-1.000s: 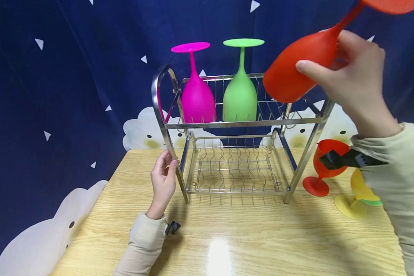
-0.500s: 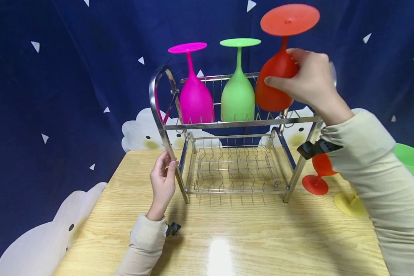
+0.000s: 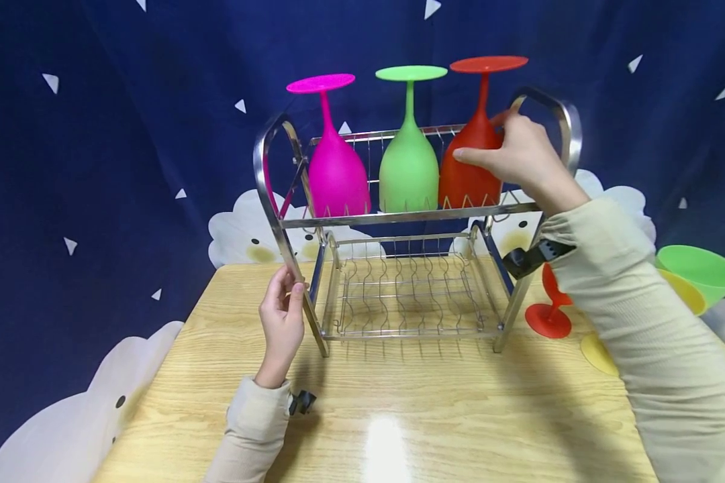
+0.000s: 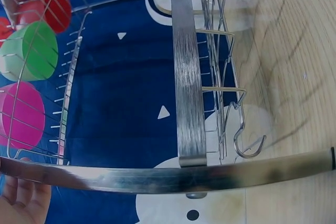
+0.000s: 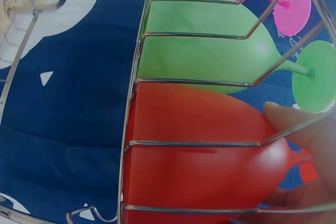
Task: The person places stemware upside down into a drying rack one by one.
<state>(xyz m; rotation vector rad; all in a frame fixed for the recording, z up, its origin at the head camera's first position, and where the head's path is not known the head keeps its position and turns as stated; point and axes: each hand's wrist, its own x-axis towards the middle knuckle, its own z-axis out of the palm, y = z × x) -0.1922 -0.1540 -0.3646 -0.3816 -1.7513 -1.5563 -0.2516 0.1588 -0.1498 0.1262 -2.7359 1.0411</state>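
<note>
My right hand (image 3: 528, 157) holds the bowl of a red wine glass (image 3: 466, 184), thumb at the front and fingers behind. The glass is upside down on the upper tier of a metal dish rack (image 3: 411, 217), foot up. In the right wrist view the red bowl (image 5: 194, 150) has its rim against the rack wires. Left of it, a green wine glass (image 3: 409, 171) and a pink wine glass (image 3: 338, 178) stand inverted on the same tier. My left hand (image 3: 282, 325) grips the rack's front left leg; in the left wrist view its fingers (image 4: 23, 195) lie behind the metal bar.
The rack's lower tier (image 3: 411, 295) holds nothing. On the wooden table (image 3: 447, 416) to the right are another red wine glass (image 3: 550, 320), a yellow foot (image 3: 598, 354) and a green bowl (image 3: 701, 272), partly hidden by my right sleeve (image 3: 652, 322).
My right hand has carried the red wine glass left and down from the upper right, turning it from tilted to upright-inverted on the upper tier. The left hand stays on the leg.
</note>
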